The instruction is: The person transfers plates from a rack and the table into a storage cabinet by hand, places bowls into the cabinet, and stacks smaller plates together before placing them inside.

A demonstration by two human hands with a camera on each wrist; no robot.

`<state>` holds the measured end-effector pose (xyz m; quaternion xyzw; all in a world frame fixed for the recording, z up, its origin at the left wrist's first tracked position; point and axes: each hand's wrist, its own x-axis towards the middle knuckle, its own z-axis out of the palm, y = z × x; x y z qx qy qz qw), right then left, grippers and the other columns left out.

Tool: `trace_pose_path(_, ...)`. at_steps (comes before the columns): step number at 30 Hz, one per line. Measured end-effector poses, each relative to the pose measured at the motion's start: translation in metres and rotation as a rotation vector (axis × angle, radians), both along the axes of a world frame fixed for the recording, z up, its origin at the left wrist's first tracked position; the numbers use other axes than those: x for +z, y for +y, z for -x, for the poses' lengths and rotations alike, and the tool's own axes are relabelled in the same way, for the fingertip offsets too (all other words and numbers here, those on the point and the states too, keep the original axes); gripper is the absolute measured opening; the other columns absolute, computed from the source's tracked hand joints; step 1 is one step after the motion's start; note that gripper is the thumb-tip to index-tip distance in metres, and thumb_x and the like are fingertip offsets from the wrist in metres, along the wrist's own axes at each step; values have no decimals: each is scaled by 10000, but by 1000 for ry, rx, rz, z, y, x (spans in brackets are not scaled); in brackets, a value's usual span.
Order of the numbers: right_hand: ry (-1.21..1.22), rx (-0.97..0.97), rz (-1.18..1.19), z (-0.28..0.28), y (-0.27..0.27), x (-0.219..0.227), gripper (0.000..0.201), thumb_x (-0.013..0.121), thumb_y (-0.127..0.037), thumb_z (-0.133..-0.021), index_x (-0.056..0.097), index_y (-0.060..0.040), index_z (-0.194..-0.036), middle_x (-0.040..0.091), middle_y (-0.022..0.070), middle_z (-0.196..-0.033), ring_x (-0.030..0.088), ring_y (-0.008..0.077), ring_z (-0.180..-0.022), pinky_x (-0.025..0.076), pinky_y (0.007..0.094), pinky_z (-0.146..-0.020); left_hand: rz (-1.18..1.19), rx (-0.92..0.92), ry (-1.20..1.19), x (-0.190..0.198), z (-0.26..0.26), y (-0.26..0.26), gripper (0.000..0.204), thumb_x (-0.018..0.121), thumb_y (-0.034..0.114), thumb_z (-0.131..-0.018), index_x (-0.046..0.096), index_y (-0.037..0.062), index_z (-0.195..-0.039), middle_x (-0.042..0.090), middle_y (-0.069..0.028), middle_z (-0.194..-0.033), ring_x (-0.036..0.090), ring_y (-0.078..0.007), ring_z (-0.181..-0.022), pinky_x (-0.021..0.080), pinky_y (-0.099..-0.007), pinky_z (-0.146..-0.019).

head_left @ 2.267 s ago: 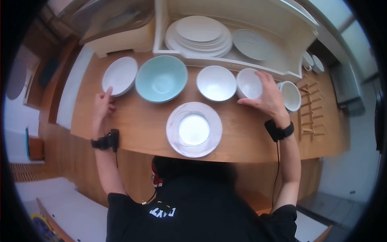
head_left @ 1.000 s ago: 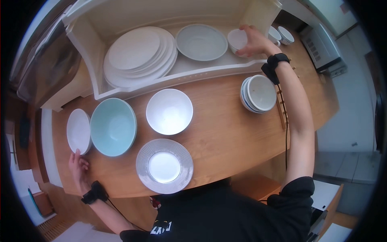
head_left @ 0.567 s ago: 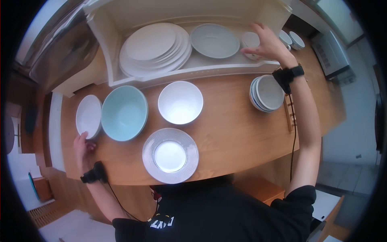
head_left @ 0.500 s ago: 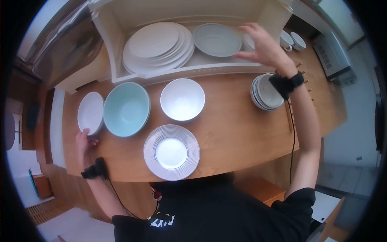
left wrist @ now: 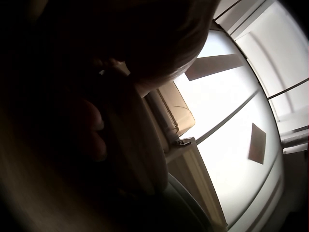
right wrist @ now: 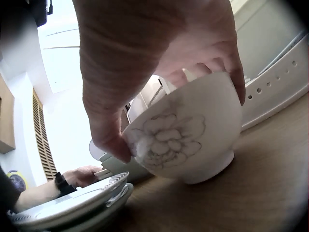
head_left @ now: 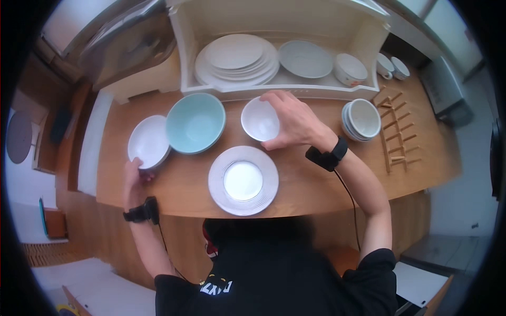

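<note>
My right hand (head_left: pixel 292 121) grips a white bowl (head_left: pixel 258 122) by opposite sides of its rim, behind the plate on the table. In the right wrist view this bowl shows a grey flower drawing and leans a little, its foot close to the wood. My left hand (head_left: pixel 138 173) pinches the near rim of another white bowl (head_left: pixel 149 139) at the table's left; its own wrist view is very dark. Between these bowls sits a pale green bowl (head_left: pixel 195 124). A ridged-rim plate (head_left: pixel 217 181) lies near the front edge. A small white bowl (head_left: pixel 349 67) stands in the cream cabinet (head_left: pixel 284 94).
Inside the cabinet are a stack of white plates (head_left: pixel 234 52) and a grey-white dish (head_left: pixel 305 59). Stacked small bowls (head_left: pixel 365 118) and a wooden peg rack (head_left: pixel 399 129) stand at the right. Cups (head_left: pixel 385 65) sit farther back.
My right hand carried the small bowl from the table into the cabinet, let go, and came back left and nearer to grip the flowered bowl. My left hand stays at its bowl's rim.
</note>
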<state>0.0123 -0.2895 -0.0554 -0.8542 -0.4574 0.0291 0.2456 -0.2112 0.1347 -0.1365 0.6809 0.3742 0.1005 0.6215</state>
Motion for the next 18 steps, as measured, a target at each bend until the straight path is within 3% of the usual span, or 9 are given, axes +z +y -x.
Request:
trace_pose_path(3, -136, -6, -135, -14, -24, 22, 898, 847, -414, -566, 481, 9, -1268, 533, 242, -1233, 541, 384, -1125, 473, 440, -954, 32, 19, 14, -1, -2, 0, 367, 520, 271, -808, 565, -46, -988, 626, -116, -696, 603, -197, -480, 475, -255, -399)
trace_pose_path(5, -124, -145, -276, -37, -47, 42, 907, 852, -433, -571, 488, 42, -1253, 563, 252, -1196, 568, 379, -1098, 471, 431, -960, 25, 41, 17, -3, -1, 0, 367, 518, 296, -817, 555, -24, -992, 625, -106, -720, 601, -187, -495, 481, -247, -407)
trace_pose_path(8, -324, -314, -251, -88, -86, 53, 920, 843, -478, -585, 503, 76, -1237, 587, 262, -1177, 583, 380, -1090, 469, 417, -964, 76, 15, -32, -3, 2, 1, 379, 516, 309, -821, 551, -18, -1011, 625, -98, -735, 599, -185, -510, 487, -242, -414)
trace_pose_path(10, -461, -565, -66, -117, -111, 56, 875, 822, -456, -624, 504, 62, -1253, 604, 270, -1154, 615, 364, -1058, 498, 389, -928, 66, 8, -56, -1, 4, -4, 382, 505, 314, -824, 550, -12, -1018, 629, -101, -745, 597, -185, -516, 488, -237, -417)
trace_pose_path(13, -409, -742, 117, -154, -137, 55, 921, 802, -509, -612, 503, 73, -1259, 611, 296, -1143, 615, 391, -1059, 487, 389, -946, 123, 46, -51, -13, 4, 8, 428, 514, 281, -805, 515, -50, -1077, 633, -145, -812, 616, -209, -511, 485, -246, -409)
trace_pose_path(18, -316, -839, 207, -184, -145, 40, 933, 779, -550, -585, 533, 79, -1227, 622, 295, -1139, 612, 397, -1074, 489, 398, -939, 24, 90, -83, -16, 5, 0, 377, 486, 293, -824, 541, -28, -1014, 622, -107, -738, 594, -188, -481, 477, -237, -392)
